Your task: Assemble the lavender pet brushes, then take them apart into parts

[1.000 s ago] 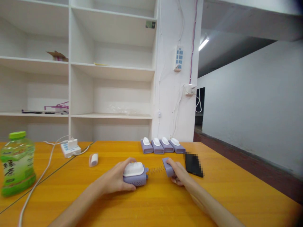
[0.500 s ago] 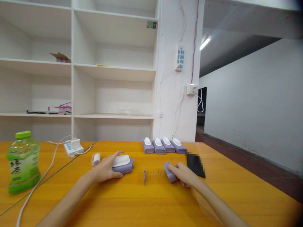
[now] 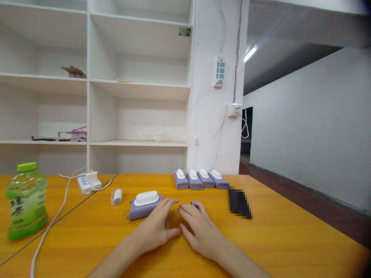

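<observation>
My left hand [image 3: 158, 227] and my right hand [image 3: 199, 229] rest side by side on the orange table [image 3: 275, 235], thumbs touching. The left hand lies flat with its fingers out, just right of a purple case with a white brush top [image 3: 143, 204], which it does not hold. My right hand covers a small purple end piece [image 3: 194, 203], and only the piece's far edge shows past the fingertips. The metal spring is hidden under the hands.
Several purple units with white tops [image 3: 199, 179] line the table's back edge. A black blurred object [image 3: 239, 202] lies to the right and a small white cap [image 3: 116, 196] to the left. Further left stand a green bottle [image 3: 26, 200] and a white power strip [image 3: 89, 181] with its cable. White shelves stand behind.
My left hand let go of the purple case, which now lies further left, and moved right. My right hand slid left with the end piece until both hands met over the spring.
</observation>
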`<move>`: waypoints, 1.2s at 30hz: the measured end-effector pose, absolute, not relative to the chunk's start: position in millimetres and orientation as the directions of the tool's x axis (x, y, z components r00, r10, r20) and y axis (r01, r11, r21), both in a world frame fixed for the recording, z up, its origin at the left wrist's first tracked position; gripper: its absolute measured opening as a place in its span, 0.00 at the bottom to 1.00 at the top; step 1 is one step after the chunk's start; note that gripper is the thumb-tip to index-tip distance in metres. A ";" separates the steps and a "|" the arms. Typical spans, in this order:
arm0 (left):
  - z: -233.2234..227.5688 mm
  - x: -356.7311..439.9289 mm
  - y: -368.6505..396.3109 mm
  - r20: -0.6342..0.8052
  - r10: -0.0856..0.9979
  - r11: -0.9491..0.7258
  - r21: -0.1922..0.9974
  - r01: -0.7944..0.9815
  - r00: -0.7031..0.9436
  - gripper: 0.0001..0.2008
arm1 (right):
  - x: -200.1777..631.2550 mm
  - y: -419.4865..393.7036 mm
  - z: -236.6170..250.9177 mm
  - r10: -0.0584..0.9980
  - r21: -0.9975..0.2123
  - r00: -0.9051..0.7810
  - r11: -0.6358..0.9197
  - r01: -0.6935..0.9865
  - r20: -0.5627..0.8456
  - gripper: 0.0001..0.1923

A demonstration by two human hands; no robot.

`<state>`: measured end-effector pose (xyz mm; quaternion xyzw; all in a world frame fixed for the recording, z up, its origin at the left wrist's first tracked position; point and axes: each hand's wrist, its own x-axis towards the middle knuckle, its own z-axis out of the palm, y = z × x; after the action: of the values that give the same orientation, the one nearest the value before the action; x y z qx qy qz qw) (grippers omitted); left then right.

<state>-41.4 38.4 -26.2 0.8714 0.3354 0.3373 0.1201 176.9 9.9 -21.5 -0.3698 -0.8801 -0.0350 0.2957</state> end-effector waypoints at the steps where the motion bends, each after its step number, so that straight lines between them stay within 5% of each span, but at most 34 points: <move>1: -27.8 -45.0 40.4 0.512 0.674 -0.738 0.445 0.507 0.532 0.37 | 176.7 11.2 -23.1 0.632 -0.157 -0.564 0.728 0.668 0.531 0.17; 10: -43.0 -41.5 41.7 0.441 0.723 -0.690 0.514 0.511 0.533 0.27 | 208.3 25.9 -27.7 0.692 -0.171 -0.488 0.653 0.738 0.532 0.16; 13: -47.0 -30.2 35.5 0.453 0.714 -0.697 0.534 0.479 0.533 0.29 | 207.3 21.0 -22.8 0.665 -0.176 -0.531 0.696 0.697 0.525 0.21; 20: -43.3 -28.3 31.8 0.445 0.737 -0.666 0.606 0.435 0.509 0.32 | 196.0 16.6 -23.8 0.638 -0.250 -0.600 0.757 0.604 0.482 0.15; 29: -40.4 -33.5 41.5 0.443 0.730 -0.641 0.708 0.297 0.520 0.31 | 208.7 21.5 -15.8 0.665 -0.123 -0.521 0.672 0.731 0.536 0.20; 36: -39.0 -45.6 52.3 0.480 0.706 -0.687 0.643 0.337 0.521 0.38 | 225.4 27.3 -17.8 0.750 -0.160 -0.420 0.562 0.811 0.511 0.17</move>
<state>-45.6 52.3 -39.0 0.8373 0.3114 0.3776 0.2438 225.4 27.3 -17.8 -0.4644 -0.8406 -0.0559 0.2731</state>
